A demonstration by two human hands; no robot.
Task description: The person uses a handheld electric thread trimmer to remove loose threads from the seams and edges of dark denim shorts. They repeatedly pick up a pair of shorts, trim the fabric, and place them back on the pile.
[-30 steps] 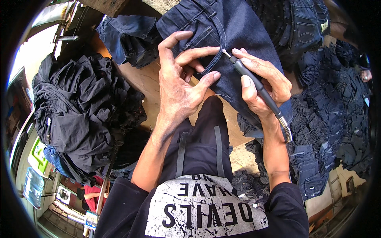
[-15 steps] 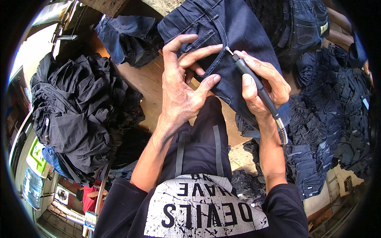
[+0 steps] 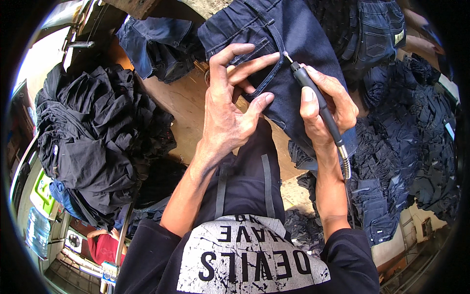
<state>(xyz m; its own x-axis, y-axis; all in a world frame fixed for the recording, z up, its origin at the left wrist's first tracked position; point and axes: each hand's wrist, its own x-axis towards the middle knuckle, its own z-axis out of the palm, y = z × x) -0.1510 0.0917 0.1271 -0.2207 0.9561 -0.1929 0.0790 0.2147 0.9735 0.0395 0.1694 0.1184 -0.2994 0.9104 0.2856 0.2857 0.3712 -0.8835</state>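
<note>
Dark blue denim pants (image 3: 313,44) lie across the upper middle, with a stitched pocket and a curved, seamed edge facing me. My left hand (image 3: 227,105) holds that edge, its index finger stretched to the seam and its lower fingers curled partly behind the cloth. The thumb stands apart, near the lower end of the edge. In my right hand (image 3: 330,105) is a black rotary tool handpiece (image 3: 323,105), gripped like a pen, with a flexible metal shaft trailing back. Its small round tip meets the seam just beside my left index fingertip.
A tall heap of black garments (image 3: 98,142) stands at the left. Folded denim (image 3: 154,46) lies at the upper left, and stacked dark jeans (image 3: 377,39) at the upper right. More dark garments (image 3: 387,157) fill the right. A person in red (image 3: 106,247) is at the lower left.
Both hands have moved slightly up and right, with the handpiece tip farther up along the seam. The pants have shifted a little to the right. The red-clad person's arm has moved.
</note>
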